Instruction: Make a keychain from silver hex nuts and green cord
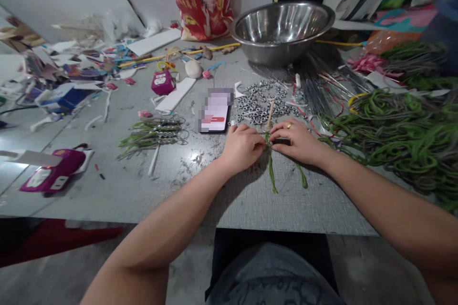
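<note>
Both hands meet over the table, working on a green cord [272, 171] whose ends hang down toward the front edge. My left hand [245, 147] is closed, its fingertips pinching the cord from the left. From the right, my right hand [295, 140], with a ring on one finger, pinches the same cord. Fingers cover the part where they meet. Just behind the hands stands a thin wooden stick [271, 113] among many silver metal beads [255, 102]. A phone [215, 110] with a lit screen lies left of the beads.
A steel bowl [282, 50] and a red bag [203, 19] stand at the back. Green and grey cords [390, 138] are heaped at right, beside thin wires [318, 86]. Finished-looking cord bundles [152, 136], purple power strips [59, 169] and paper scraps [71, 76] lie at left.
</note>
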A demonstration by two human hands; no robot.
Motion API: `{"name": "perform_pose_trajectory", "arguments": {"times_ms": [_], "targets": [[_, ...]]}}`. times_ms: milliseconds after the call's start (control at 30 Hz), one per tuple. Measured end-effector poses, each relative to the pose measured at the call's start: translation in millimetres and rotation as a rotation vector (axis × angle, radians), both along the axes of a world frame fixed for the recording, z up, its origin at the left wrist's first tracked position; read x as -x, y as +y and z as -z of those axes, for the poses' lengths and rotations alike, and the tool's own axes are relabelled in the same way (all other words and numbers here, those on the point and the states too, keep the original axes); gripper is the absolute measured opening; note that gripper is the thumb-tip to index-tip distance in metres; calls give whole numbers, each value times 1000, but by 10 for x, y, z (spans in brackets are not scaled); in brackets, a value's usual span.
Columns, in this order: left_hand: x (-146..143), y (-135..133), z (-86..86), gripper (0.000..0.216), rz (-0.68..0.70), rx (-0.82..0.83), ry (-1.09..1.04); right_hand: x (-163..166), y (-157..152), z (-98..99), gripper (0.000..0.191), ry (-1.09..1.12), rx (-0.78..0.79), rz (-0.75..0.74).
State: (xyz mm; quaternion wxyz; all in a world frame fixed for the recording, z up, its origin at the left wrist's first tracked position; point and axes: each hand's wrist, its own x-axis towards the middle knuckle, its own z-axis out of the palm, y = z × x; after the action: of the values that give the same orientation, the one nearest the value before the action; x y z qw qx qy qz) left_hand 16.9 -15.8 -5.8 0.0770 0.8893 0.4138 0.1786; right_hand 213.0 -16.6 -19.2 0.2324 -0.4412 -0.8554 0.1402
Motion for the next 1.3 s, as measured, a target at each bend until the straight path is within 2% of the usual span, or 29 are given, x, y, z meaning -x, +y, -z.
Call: {"name": "perform_pose_trajectory", "arguments": {"times_ms": [600,1000,1200,1300], "targets": [[-75,-4,33,12,-68,42,17,4,15,-36,11,73,-7,22],[-100,-20,31,14,-80,48,45,24,-12,-16,10,-12,-46,-21],[-101,-63,-23,12,-77,71,36,71,-36,-11,9,-37,-77,3],[-101,-95,-45,17,-76,71,45,74,-40,-3,6,-35,-67,5]]}}
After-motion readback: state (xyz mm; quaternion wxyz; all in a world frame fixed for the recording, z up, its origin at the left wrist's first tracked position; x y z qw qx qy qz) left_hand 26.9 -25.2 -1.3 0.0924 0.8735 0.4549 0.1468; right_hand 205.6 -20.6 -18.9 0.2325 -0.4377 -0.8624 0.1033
